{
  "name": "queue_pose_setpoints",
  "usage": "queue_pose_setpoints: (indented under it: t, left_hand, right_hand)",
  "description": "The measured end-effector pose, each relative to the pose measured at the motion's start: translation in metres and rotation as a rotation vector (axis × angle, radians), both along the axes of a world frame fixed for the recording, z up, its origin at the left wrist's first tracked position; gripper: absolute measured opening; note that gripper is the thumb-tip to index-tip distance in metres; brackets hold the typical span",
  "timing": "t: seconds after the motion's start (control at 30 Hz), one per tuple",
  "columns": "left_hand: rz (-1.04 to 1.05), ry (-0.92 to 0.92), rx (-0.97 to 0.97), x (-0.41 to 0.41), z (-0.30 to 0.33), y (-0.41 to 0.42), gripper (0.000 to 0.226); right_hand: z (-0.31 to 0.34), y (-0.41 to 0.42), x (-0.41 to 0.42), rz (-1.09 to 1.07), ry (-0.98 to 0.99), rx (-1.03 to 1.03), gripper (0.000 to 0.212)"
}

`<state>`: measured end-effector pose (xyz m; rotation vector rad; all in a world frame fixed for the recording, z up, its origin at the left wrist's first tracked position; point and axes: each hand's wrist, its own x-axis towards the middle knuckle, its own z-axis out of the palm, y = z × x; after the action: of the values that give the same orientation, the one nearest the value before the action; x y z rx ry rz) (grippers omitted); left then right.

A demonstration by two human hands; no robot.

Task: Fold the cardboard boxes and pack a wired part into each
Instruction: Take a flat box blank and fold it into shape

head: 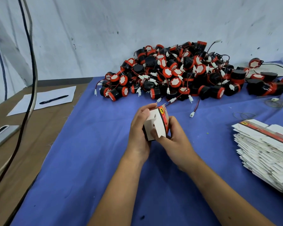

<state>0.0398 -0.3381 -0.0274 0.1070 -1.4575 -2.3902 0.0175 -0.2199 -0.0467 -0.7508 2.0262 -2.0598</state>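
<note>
— Where is the box right now?

— The small cardboard box [155, 123] is held up off the blue cloth [91, 152], about the middle of the bench, between both hands. Its white flaps face the camera and its red printed side faces the far edge.

— How do the hands sit on it?

— The left hand [138, 131] curls round the box's left side, fingers over the top. The right hand [175, 137] grips the right side, with its thumb pressing on a white flap at the lower front. Both are clamped on the box.

— And the parts to be packed?

— A big pile of black-and-red wired parts [178, 74] lies against the wall [137, 22] along the far edge, just beyond the box. Loose wires with white plugs trail out of it toward the hands; one white plug [192, 114] lies on the cloth near the box's right.

— Anything else close by?

— A stack of flat unfolded boxes [266, 147] sits at the right edge, well apart from the hands. Toward the left the bare brown bench [15, 160] carries a sheet of paper [42, 99] with a black pen [54, 99] on it, and a phone [2, 136] near the left edge. Two thick cables [29, 79] hang down across that left side, in front of the paper. A few thin wire loops [274, 102] lie on the cloth near the far right.
</note>
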Motion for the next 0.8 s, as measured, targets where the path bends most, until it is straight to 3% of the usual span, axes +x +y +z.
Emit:
queue_pose_setpoints:
  t: [0.17,0.3,0.43,0.5,0.57,0.67,0.73,0.8]
  left_hand:
    - [0.202,0.066,-0.215,-0.004,-0.006,0.010,0.015]
    - [0.405,0.094,-0.341,-0.007,-0.008,0.003,0.030]
    - [0.461,0.167,-0.553,-0.003,-0.005,-0.002,0.013]
    - [0.425,0.184,-0.716,0.000,-0.004,-0.001,0.021]
    - [0.422,0.186,-0.807,0.000,-0.003,-0.003,0.026]
    - [0.375,0.283,-0.898,-0.001,-0.004,-0.003,0.029]
    - [0.329,0.326,-0.890,0.000,-0.008,-0.002,0.039]
    - [0.301,0.259,-0.680,-0.001,-0.008,0.001,0.039]
  right_hand:
    - [-0.003,-0.001,0.000,0.076,-0.032,0.011,0.034]
    - [0.000,0.007,-0.011,0.326,-0.140,-0.088,0.045]
    - [0.009,0.006,-0.009,0.130,-0.032,-0.008,0.044]
    - [0.012,0.013,-0.013,-0.019,0.050,0.070,0.049]
    - [0.016,0.021,-0.018,0.025,0.105,0.013,0.040]
    - [0.017,0.022,-0.015,0.153,-0.021,-0.114,0.038]
    - [0.015,0.017,-0.011,0.140,-0.079,-0.143,0.039]
    - [0.013,0.014,-0.012,0.094,-0.134,-0.190,0.038]
